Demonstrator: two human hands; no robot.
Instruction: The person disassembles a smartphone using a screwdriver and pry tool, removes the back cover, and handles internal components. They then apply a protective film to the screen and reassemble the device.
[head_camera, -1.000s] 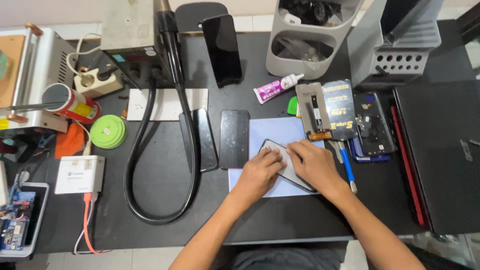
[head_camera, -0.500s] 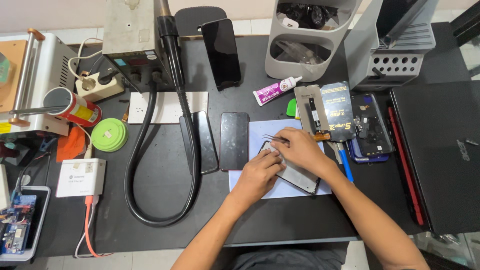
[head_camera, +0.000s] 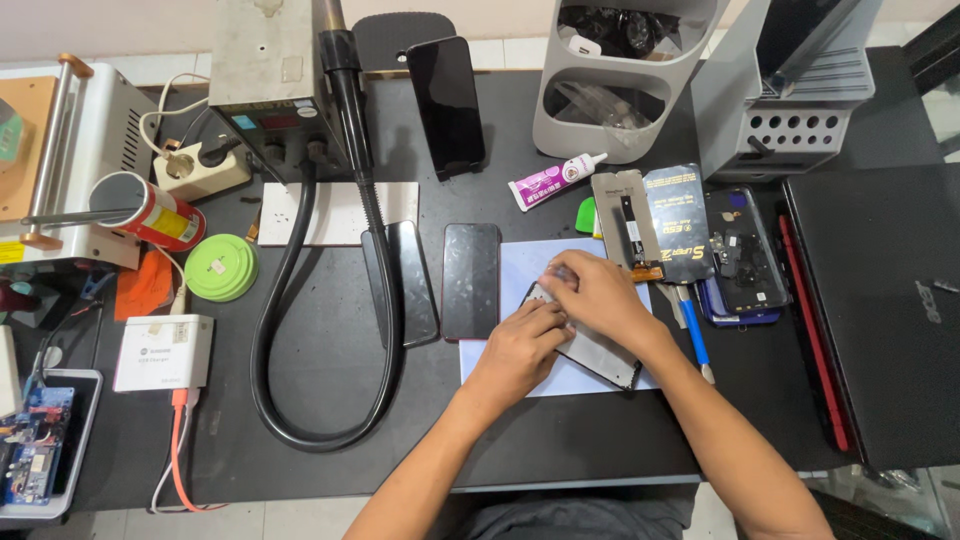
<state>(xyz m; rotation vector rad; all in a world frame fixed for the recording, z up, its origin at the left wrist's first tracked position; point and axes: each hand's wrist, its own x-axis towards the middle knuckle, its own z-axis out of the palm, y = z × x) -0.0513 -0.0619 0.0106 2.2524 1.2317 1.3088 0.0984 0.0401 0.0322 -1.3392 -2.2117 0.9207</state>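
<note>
Both hands work over a phone screen (head_camera: 600, 355) that lies flat and slanted on a pale blue sheet (head_camera: 520, 275) near the front middle of the black surface (head_camera: 330, 470). The left hand (head_camera: 520, 350) rests on the near left part of the screen, fingers curled down and pressing on its edge; it lies on top rather than closing around it. The right hand (head_camera: 590, 295) covers the far upper end of the screen, fingers bent and bunched at the corner, touching the left hand's fingertips. Whether it pinches something small there I cannot tell; the fingers hide it. Only the screen's lower right end shows, poking out from under the right wrist.

Just left of the sheet lies a dark phone (head_camera: 470, 280), and left of that another phone (head_camera: 410, 280) beside the black hose (head_camera: 290, 330) that loops from the metal station (head_camera: 265, 70) at the back. Right of the hands are a phone frame (head_camera: 622, 222), a dark packet (head_camera: 678, 222) and a phone back (head_camera: 742, 250), with a blue-handled tool (head_camera: 695, 335) just beside the right forearm. A glue tube (head_camera: 552, 182) lies behind the sheet. A laptop (head_camera: 880, 310) sits shut at the far right. At the left are a green disc (head_camera: 221, 267) and a white box (head_camera: 163, 352).
</note>
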